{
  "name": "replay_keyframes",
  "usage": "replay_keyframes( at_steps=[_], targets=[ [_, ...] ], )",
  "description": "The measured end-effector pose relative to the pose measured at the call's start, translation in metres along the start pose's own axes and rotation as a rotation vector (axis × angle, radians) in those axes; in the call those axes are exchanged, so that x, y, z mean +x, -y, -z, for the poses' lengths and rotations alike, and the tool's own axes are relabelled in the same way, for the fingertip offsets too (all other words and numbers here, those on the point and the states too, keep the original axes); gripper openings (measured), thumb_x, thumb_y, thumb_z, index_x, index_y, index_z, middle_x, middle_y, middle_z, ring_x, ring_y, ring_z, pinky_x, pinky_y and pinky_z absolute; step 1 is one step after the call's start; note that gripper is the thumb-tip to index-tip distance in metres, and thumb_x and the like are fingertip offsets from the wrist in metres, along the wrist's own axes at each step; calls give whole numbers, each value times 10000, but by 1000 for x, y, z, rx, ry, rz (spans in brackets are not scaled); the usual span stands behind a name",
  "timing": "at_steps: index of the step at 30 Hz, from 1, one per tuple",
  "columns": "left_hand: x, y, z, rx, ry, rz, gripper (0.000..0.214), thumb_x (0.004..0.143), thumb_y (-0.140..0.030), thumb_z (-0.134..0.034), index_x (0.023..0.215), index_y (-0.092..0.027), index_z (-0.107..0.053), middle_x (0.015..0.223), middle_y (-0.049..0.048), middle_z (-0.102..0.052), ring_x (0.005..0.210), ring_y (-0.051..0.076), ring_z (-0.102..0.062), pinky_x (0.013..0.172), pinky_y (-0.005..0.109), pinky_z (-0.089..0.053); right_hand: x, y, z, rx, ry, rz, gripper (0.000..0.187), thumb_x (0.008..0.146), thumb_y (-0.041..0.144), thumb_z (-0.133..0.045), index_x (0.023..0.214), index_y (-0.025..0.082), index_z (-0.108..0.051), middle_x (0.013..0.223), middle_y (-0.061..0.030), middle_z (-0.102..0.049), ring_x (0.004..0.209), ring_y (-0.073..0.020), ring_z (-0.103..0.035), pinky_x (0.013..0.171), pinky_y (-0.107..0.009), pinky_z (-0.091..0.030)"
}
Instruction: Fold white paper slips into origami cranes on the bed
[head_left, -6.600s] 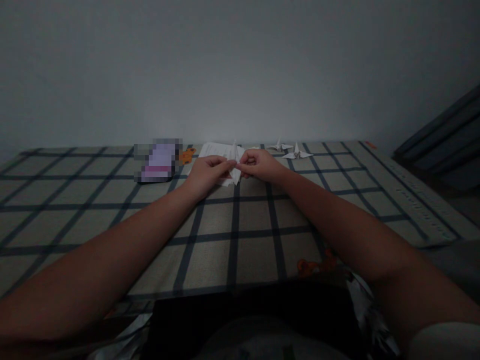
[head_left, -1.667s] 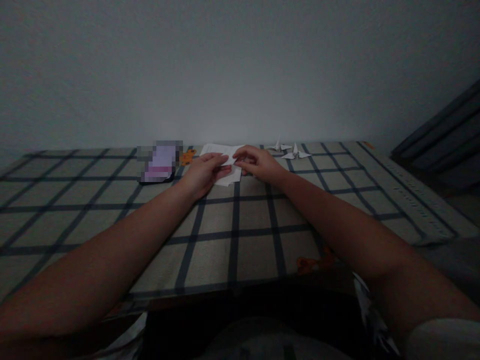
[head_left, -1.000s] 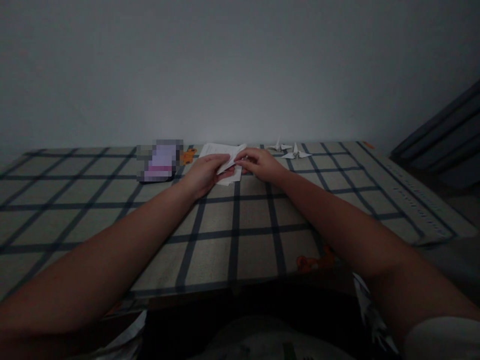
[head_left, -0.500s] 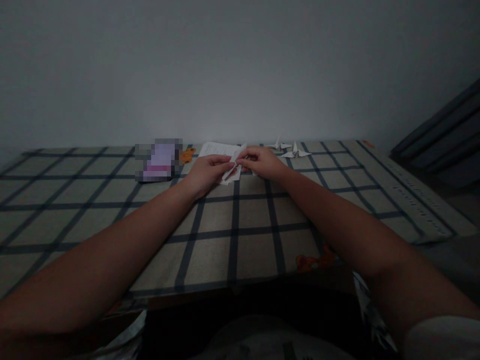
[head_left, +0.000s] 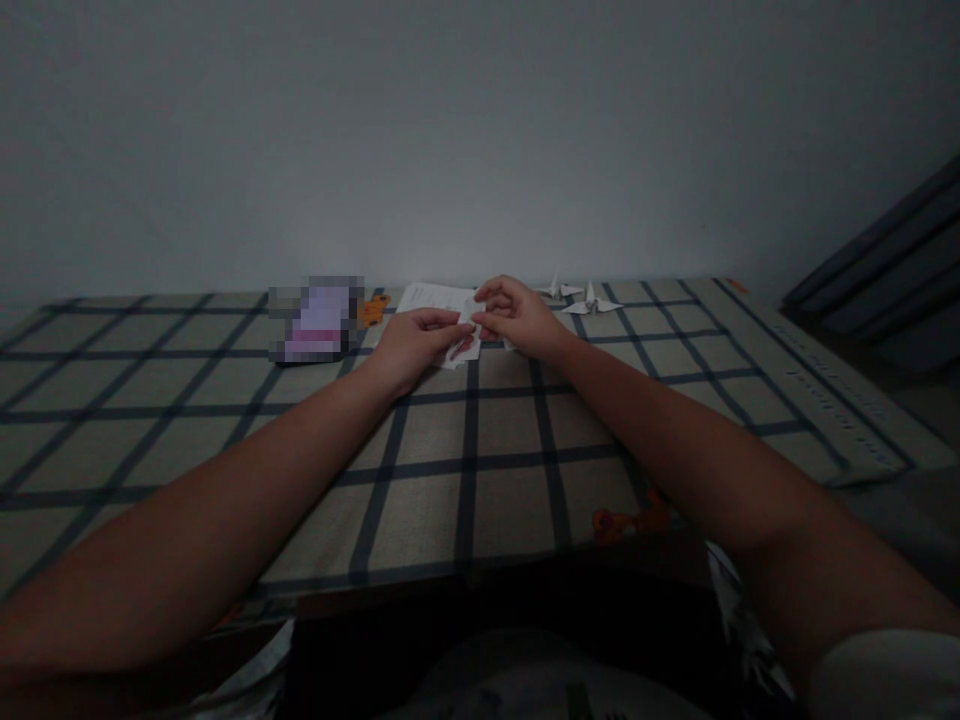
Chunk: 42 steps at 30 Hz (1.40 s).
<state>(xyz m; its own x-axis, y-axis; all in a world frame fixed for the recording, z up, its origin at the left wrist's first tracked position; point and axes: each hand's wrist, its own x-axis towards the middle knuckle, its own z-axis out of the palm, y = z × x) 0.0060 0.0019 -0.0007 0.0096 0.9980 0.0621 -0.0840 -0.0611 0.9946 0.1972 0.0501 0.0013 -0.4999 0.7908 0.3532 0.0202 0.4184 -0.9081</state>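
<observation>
Between my hands is a small piece of folded white paper (head_left: pixel 469 312), held slanting above the table; its exact folds are too small and dim to make out. My left hand (head_left: pixel 411 348) pinches its left side between thumb and fingers. On the right side, my right hand (head_left: pixel 521 318) has its thumb low on the paper's edge and its curled index finger near the top corner. Printed white sheets (head_left: pixel 429 297) lie under and behind my left hand. Just beyond my right hand stand two folded paper cranes, one farther back (head_left: pixel 559 291) and one nearer (head_left: pixel 592 304).
A phone (head_left: pixel 321 318), its screen blurred out, rests left of the sheets, beside an orange figure (head_left: pixel 373 311) on the cloth. The checked tablecloth (head_left: pixel 510 500) reaches back to a grey wall (head_left: pixel 480 140). Dark striped fabric (head_left: pixel 892 270) slopes at the right.
My right fingers have lifted and spread from a tight pinch, the index finger moving up toward the paper's top. The paper's upper tip shows less. My left hand stays nearly still.
</observation>
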Motion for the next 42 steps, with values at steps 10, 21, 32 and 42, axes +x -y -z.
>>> replay_keyframes(
  at_steps=[10,21,32,42],
  targets=[
    [-1,-4,-3,-114,-16,-26,432,541,-313,-982,863,-129,-761,823,65,-775,712,157,-700,715,280,-545,3,6,3,-116,9,-77,223,937,376,-650,918,156,-623,735,-7,-648,642,-106,-601,639,-238,-527],
    [-3,-13,-6,-110,-38,58,351,553,-225,-961,795,-129,-726,774,52,-754,674,148,-688,664,270,-529,0,8,1,-148,-12,-11,236,904,368,-632,817,149,-656,703,-16,-644,648,-113,-586,650,-245,-504],
    [-8,-11,-3,147,2,-81,295,653,-410,-883,705,-164,-729,632,1,-647,547,105,-525,520,230,-377,-2,11,0,-172,4,17,196,863,353,-645,816,167,-604,719,-10,-616,664,-125,-570,633,-256,-498],
    [-7,-11,0,270,-25,-158,308,714,-419,-847,644,-182,-663,681,35,-704,594,132,-577,572,242,-406,-2,10,1,-176,45,-49,349,889,477,-666,784,145,-650,654,-8,-613,631,-114,-562,606,-242,-464]
  ],
)
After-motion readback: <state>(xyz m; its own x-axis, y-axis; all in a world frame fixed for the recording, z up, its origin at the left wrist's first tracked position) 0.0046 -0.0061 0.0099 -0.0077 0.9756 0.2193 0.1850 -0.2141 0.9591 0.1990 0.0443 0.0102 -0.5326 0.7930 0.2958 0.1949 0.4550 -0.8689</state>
